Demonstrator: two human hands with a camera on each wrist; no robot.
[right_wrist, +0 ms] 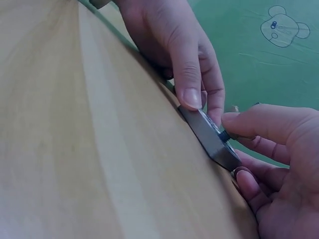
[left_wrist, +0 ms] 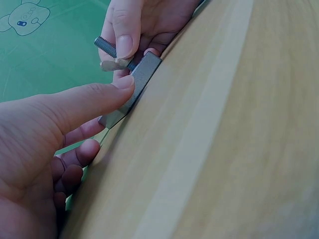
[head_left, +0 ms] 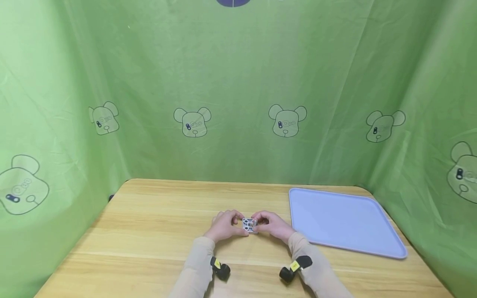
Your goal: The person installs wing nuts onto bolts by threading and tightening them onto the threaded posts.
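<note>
A small square grey metal block [head_left: 246, 227] with round holes in its face lies on the wooden table between both hands. My left hand [head_left: 225, 226] grips it by its side, thumb on the near edge and fingers beyond. A threaded bolt [left_wrist: 105, 47] stands out of the block's upper face, and on it sits a pale wing nut [left_wrist: 112, 65]. With thumb and forefinger my right hand [head_left: 275, 226] pinches the wing nut, its other fingers close by the block's right edge. In the right wrist view the right thumb hides most of the nut.
A light purple rectangular tray [head_left: 343, 219] with a raised rim lies on the right of the table [head_left: 164, 215], just beyond my right hand. Green curtains [head_left: 238, 157] with bear-head prints close off the back and both sides. Each wrist wears a small black camera.
</note>
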